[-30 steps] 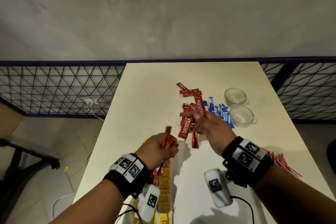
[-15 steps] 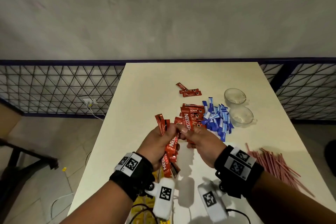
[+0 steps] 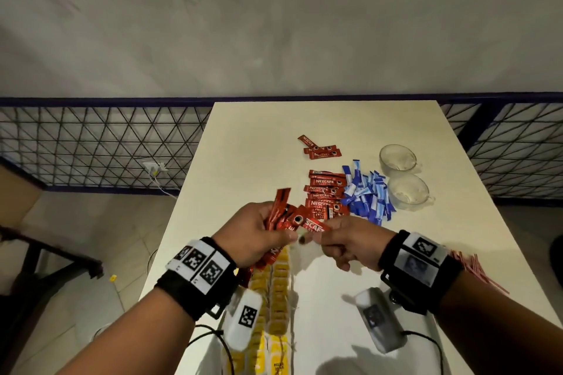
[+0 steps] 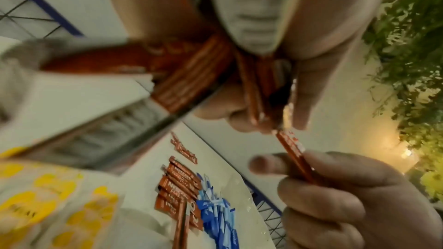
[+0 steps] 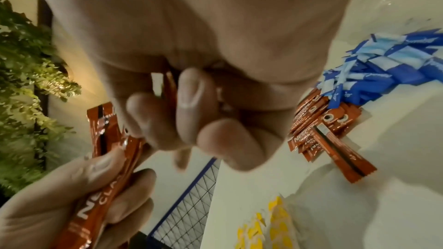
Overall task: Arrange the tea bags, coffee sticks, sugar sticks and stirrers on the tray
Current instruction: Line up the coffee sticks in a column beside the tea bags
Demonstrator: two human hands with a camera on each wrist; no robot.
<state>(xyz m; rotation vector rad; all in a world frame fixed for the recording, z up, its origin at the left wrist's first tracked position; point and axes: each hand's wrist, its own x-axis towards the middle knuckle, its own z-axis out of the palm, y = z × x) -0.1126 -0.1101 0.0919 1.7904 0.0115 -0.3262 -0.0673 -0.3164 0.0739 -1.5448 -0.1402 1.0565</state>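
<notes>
My left hand (image 3: 281, 233) grips a fanned bundle of red coffee sticks (image 3: 280, 213) above the table's near middle. My right hand (image 3: 327, 237) meets it and pinches one coffee stick (image 3: 315, 225) by its end; the left wrist view shows that coffee stick (image 4: 296, 158) between thumb and fingers. More coffee sticks (image 3: 326, 192) lie piled beyond the hands, and three (image 3: 320, 149) lie farther back. Blue sugar sticks (image 3: 368, 196) are heaped to their right. Yellow tea bags (image 3: 275, 283) lie in rows under my hands. Red stirrers (image 3: 475, 271) lie at the right, partly hidden by my wrist. No tray shows.
Two empty glass cups (image 3: 397, 158) (image 3: 408, 192) stand right of the sugar sticks on the cream table (image 3: 259, 146). A dark mesh railing (image 3: 91, 146) runs behind the table. The floor drops away at the left edge.
My right hand drew back from the coffee stick pile with a stick and came against the left hand's bundle. The left hand rose a little toward it.
</notes>
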